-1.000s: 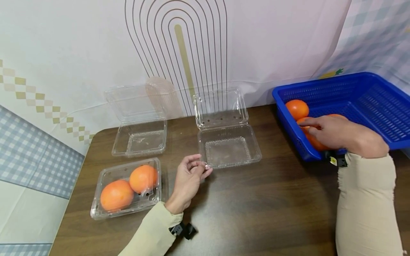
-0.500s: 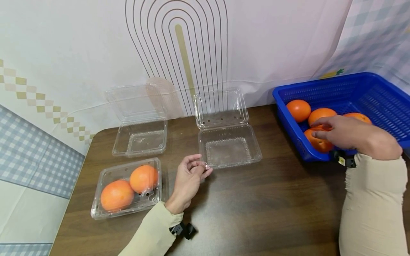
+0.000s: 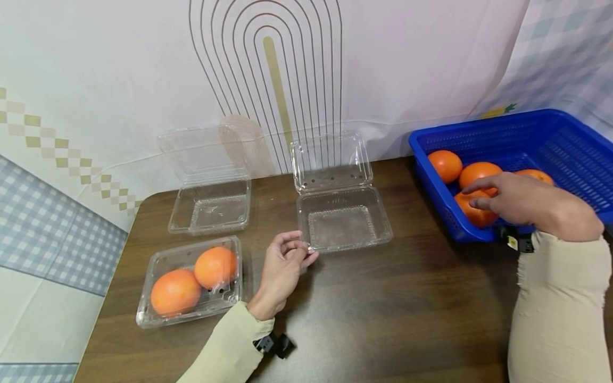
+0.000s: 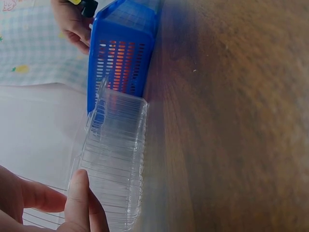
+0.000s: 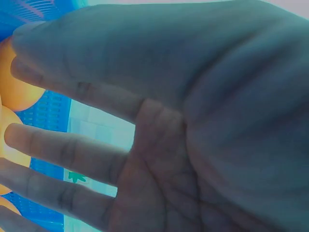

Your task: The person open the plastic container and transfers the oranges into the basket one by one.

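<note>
In the head view, my left hand [image 3: 282,268] pinches the near left corner of an unlidded clear plastic clamshell box [image 3: 342,226]. The left wrist view shows a fingertip [image 4: 79,186] right at the rim of that box. My right hand [image 3: 522,199] is over the left part of a blue plastic basket [image 3: 433,197], fingers spread above the oranges. Its fingertips overlap the nearest orange [image 3: 476,210] and the orange behind it [image 3: 480,174]. Another orange [image 3: 445,165] lies in the corner, and one more [image 3: 536,174] is partly hidden by the hand.
A closed clamshell box [image 3: 191,314] with two oranges [image 3: 176,291] inside stands on the left of the brown wooden table [image 3: 383,319]. Behind it is a second raised-lid clamshell [image 3: 210,213]. A patterned wall covering [image 3: 392,69] rises behind the table.
My right hand has drawn back to the right within the basket, and its fingers have loosened over the oranges. More of the oranges now shows. My left hand keeps its place at the box corner.
</note>
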Demonstrator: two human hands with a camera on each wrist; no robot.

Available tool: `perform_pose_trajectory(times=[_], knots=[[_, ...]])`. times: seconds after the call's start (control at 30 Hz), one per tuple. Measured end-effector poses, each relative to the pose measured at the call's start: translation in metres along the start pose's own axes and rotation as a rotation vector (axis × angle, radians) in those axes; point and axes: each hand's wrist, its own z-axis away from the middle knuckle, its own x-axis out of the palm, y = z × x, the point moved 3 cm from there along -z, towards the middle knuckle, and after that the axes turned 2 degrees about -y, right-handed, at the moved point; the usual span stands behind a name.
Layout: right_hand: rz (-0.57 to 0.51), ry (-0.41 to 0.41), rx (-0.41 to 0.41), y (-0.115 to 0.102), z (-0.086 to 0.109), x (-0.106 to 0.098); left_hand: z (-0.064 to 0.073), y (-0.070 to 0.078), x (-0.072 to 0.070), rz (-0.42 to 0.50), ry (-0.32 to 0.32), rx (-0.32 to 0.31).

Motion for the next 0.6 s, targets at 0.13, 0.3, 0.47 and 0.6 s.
perform_pose_trajectory(times=[0.13,0.3,0.47,0.6], knots=[[0.024,0.025,-0.037,-0.0018,0.0009,-0.0008,0.0002,-0.0001,-0.0002,-0.006,0.001,-0.005],[0.015,0.035,-0.055,-0.0047,0.0037,-0.0014,0.0006,-0.0004,-0.0002,-0.005,0.001,-0.011],[-0.021,0.036,-0.041,-0.0048,0.0051,-0.0032,0.0002,0.0002,-0.0001,0.002,-0.003,-0.010],[-0.026,0.050,-0.050,-0.0069,0.0044,-0.0037,0.0007,-0.0004,-0.0012,-0.006,-0.001,-0.019]])
